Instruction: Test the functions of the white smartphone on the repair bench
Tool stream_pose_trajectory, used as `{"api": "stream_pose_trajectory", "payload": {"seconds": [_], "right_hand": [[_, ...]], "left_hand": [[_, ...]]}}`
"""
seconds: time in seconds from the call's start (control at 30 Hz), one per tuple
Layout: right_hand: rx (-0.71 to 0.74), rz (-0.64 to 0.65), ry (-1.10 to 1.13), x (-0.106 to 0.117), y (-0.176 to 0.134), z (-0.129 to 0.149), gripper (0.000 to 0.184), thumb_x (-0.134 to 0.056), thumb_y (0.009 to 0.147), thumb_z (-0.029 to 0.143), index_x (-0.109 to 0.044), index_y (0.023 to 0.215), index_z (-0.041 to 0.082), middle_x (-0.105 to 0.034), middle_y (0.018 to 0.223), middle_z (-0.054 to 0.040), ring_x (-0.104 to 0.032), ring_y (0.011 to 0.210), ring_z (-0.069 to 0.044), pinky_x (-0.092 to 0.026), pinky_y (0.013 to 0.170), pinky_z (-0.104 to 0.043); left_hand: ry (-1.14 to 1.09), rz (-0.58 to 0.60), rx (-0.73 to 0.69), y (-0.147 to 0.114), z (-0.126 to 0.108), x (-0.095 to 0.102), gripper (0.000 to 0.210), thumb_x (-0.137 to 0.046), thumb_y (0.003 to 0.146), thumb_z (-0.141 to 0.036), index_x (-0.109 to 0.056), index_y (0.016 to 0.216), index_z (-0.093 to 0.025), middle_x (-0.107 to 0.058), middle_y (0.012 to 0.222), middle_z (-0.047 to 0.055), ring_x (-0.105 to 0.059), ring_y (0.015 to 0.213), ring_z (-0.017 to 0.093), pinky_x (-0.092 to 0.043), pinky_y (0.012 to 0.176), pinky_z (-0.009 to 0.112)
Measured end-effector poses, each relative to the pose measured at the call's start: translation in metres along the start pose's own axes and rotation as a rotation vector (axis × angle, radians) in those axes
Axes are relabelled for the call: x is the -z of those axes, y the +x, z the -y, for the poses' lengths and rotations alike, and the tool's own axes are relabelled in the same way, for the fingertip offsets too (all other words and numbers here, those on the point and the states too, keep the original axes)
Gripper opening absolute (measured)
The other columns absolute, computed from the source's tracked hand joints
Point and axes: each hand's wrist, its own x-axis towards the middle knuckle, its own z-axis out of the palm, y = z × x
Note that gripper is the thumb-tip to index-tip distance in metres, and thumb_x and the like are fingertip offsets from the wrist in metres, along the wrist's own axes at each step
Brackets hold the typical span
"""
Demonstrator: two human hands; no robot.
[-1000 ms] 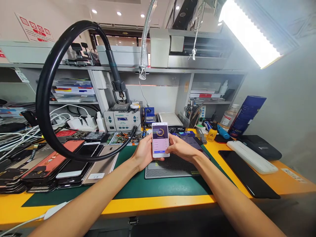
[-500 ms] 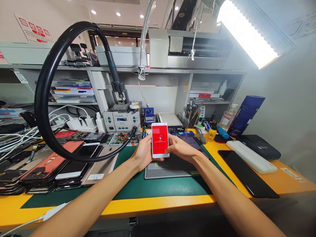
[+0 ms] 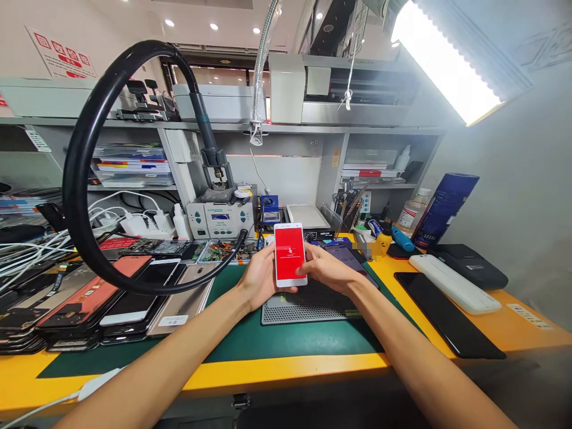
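A white smartphone (image 3: 289, 244) with a lit red screen stands nearly upright between my two hands, above a grey perforated mat (image 3: 308, 310). My left hand (image 3: 260, 275) is closed around the phone's left side, with fingertips showing beneath its lower edge. On the other side, my right hand (image 3: 328, 268) grips the right edge, its thumb over the lower right of the screen. The fingers behind the phone are hidden. White marks and small text on the screen are too small to read.
Stacks of phones and phone parts (image 3: 120, 298) lie at left, under a thick black hose (image 3: 71, 161) looping from the hot air station (image 3: 221, 217). At right are a black phone (image 3: 447, 313), a white power bank (image 3: 453, 283) and a clear bottle (image 3: 412, 214). A green mat (image 3: 304, 345) covers the bench.
The white pattern on the red screen has shifted slightly. My right thumb sits a little further onto the screen; both hands stay on the phone.
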Motion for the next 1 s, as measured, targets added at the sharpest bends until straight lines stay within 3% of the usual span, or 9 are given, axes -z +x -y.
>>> {"api": "stream_pose_trajectory", "payload": {"seconds": [0.3,0.57,0.73,1.0], "right_hand": [[-0.033,-0.169,0.147,0.001,0.011,-0.009,0.031,-0.069,0.078,0.028,-0.06,0.108,0.023,-0.074,0.098,-0.0031,-0.068,0.082,-0.02,-0.05,0.071,-0.033],[0.028,-0.283,0.053,0.0,0.019,-0.017,0.031,-0.068,0.077,0.033,-0.065,0.105,0.02,-0.074,0.095,-0.0048,-0.068,0.085,-0.023,-0.051,0.073,-0.034],[0.096,-0.344,-0.05,-0.001,0.021,-0.021,0.023,-0.067,0.079,0.033,-0.065,0.096,0.018,-0.074,0.093,-0.0042,-0.066,0.084,-0.021,-0.05,0.078,-0.034],[0.159,-0.354,-0.3,-0.011,0.017,-0.02,0.036,-0.077,0.077,0.035,-0.061,0.105,0.019,-0.072,0.102,-0.0072,-0.068,0.086,-0.022,-0.055,0.077,-0.035]], "left_hand": [[-0.11,-0.018,0.009,0.002,-0.001,0.001,0.044,-0.044,0.1,-0.042,-0.063,0.127,-0.013,-0.073,0.107,0.018,-0.072,0.077,0.028,-0.061,0.054,0.042],[-0.117,-0.027,0.011,0.0,0.001,-0.003,0.054,-0.037,0.102,-0.05,-0.06,0.132,-0.011,-0.072,0.112,0.021,-0.073,0.078,0.029,-0.06,0.056,0.041],[-0.144,-0.018,0.04,-0.002,0.0,-0.003,0.061,-0.031,0.103,-0.056,-0.058,0.136,-0.013,-0.072,0.11,0.021,-0.074,0.084,0.03,-0.061,0.066,0.045],[-0.142,-0.026,0.051,-0.001,0.0,-0.002,0.063,-0.032,0.101,-0.059,-0.062,0.133,-0.014,-0.072,0.114,0.02,-0.073,0.09,0.031,-0.06,0.073,0.047]]}}
